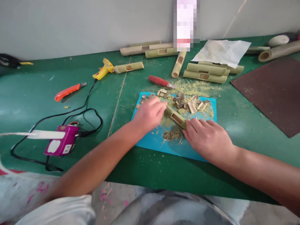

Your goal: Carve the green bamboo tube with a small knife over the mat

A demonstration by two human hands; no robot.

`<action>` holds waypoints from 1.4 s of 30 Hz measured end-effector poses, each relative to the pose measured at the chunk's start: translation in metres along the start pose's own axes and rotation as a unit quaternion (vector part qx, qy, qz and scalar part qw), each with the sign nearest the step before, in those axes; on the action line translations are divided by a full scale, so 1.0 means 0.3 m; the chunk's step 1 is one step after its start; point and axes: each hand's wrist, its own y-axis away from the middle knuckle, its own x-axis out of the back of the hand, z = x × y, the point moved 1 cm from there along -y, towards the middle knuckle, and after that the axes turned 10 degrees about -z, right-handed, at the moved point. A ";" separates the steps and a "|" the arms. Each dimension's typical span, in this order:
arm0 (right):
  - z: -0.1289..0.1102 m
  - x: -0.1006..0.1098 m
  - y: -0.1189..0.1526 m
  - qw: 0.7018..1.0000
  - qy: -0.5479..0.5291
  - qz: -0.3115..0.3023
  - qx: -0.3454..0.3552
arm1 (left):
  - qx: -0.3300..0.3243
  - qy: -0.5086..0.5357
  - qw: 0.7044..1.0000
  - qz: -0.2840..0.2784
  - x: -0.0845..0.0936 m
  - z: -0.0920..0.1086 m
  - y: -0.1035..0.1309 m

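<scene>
A green bamboo tube (173, 115) with a rectangular opening cut in its side lies slanted between my hands, over a blue mat (152, 137). My left hand (151, 114) is closed round its upper left end. At the lower right end, my right hand (208, 137) grips it with the fingers wrapped over. Bamboo chips (185, 103) are heaped on the mat behind the tube, and a small pile of shavings (172, 136) sits in front of it. Just beyond the mat lies a red-handled knife (160, 82) amid yellowish sawdust (194, 87).
Several cut bamboo tubes (203, 76) lie at the back, some under white paper (221, 51). To the left are a yellow glue gun (103, 70), an orange utility knife (70, 91) and a purple power adapter (62, 140) with cords. A dark brown board (272, 93) lies at right.
</scene>
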 end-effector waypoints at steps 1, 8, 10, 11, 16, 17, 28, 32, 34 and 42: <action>-0.001 0.000 0.000 1.000 -0.004 -0.001 0.002 | -0.007 0.005 1.000 -0.010 -0.001 0.000 0.001; 0.001 -0.003 0.001 1.000 -0.014 0.000 -0.001 | 0.003 0.021 1.000 -0.009 0.002 -0.006 0.005; 0.005 -0.004 0.001 1.000 -0.007 0.003 0.002 | -0.002 0.036 0.999 -0.018 0.004 -0.008 0.005; 0.007 -0.005 0.001 1.000 -0.003 0.006 0.003 | 0.003 0.038 0.999 -0.011 0.005 -0.011 0.005; 0.022 -0.001 -0.006 1.000 0.011 0.016 -0.004 | 0.008 0.021 1.000 0.006 -0.003 -0.008 0.004; 0.025 0.002 -0.007 1.000 0.011 0.012 -0.007 | 0.001 0.024 1.000 -0.002 -0.006 -0.003 0.003; 0.047 0.015 -0.010 1.000 0.019 0.013 -0.018 | -0.025 0.014 0.999 -0.019 -0.011 0.017 -0.001; 0.047 0.001 -0.015 0.999 0.020 0.019 -0.025 | -0.033 0.014 0.999 -0.021 -0.018 0.020 -0.002; 0.052 -0.003 -0.017 0.999 0.020 0.018 -0.024 | -0.036 0.014 0.999 -0.019 -0.020 0.020 -0.004; 0.044 0.013 -0.002 0.998 -0.039 0.039 -0.023 | -0.022 0.013 1.000 0.010 0.003 -0.007 -0.001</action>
